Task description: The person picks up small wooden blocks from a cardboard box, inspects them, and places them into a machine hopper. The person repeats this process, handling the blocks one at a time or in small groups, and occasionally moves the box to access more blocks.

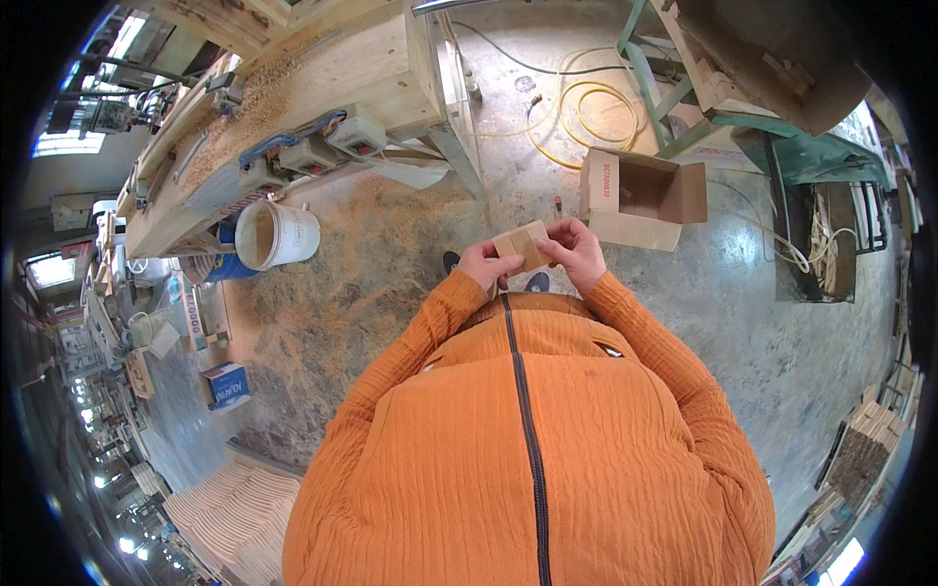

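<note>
In front of my waist, both hands hold a small flat piece of light wood (524, 246) with paler and darker bands. My left hand (481, 266) grips its left end, thumb lying across the top face. At the right end, my right hand (576, 254) pinches the piece between thumb and fingers. The undersides of both grips are hidden. Orange sleeves cover both forearms.
An open cardboard box (633, 232) stands on the floor ahead to the right, near a yellow hose (557, 163). Ahead left are a sawdust-strewn wooden workbench (371, 68) and a white bucket (293, 236). A blue box (230, 386) and stacked wavy wooden slats (239, 513) lie left.
</note>
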### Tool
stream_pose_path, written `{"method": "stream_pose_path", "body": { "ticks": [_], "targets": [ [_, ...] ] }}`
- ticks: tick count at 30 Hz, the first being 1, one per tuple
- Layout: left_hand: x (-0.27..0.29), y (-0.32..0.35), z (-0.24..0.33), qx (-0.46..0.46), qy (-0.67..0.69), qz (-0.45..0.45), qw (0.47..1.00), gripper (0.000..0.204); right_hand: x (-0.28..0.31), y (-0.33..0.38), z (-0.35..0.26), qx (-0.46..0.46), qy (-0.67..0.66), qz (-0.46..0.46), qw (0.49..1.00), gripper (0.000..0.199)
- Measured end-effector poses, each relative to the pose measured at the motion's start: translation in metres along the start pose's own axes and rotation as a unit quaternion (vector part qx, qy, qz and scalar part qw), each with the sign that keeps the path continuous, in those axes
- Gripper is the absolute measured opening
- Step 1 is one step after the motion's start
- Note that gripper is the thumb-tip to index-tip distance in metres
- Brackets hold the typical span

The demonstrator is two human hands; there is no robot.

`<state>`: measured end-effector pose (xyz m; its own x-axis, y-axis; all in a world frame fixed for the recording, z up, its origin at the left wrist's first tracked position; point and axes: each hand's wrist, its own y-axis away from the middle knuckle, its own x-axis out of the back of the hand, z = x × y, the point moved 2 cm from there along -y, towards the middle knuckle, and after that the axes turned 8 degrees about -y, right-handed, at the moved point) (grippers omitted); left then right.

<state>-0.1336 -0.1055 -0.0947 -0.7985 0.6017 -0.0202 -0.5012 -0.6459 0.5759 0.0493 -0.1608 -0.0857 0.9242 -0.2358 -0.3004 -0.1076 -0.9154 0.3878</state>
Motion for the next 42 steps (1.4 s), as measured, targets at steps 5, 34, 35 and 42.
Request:
{"method": "stream_pose_path", "body": {
  "ticks": [5,34,35,42],
  "targets": [
    [-0.005,0.000,0.007,0.000,0.004,0.015,1.000,0.031,-0.002,-0.002,0.004,0.062,0.070,0.041,0.995,0.034],
    [0.055,0.025,0.032,-0.016,0.149,-0.181,0.972,0.029,-0.080,-0.006,-0.088,0.394,0.350,-0.161,0.835,0.086],
    [0.053,0.034,0.051,-0.030,0.163,-0.182,0.969,0.031,-0.086,-0.004,-0.092,0.402,0.368,-0.148,0.826,0.084],
    [0.130,0.049,0.090,-0.056,0.260,-0.215,0.940,0.041,-0.182,-0.032,-0.171,0.493,0.458,-0.194,0.714,0.075]
  ]
}}
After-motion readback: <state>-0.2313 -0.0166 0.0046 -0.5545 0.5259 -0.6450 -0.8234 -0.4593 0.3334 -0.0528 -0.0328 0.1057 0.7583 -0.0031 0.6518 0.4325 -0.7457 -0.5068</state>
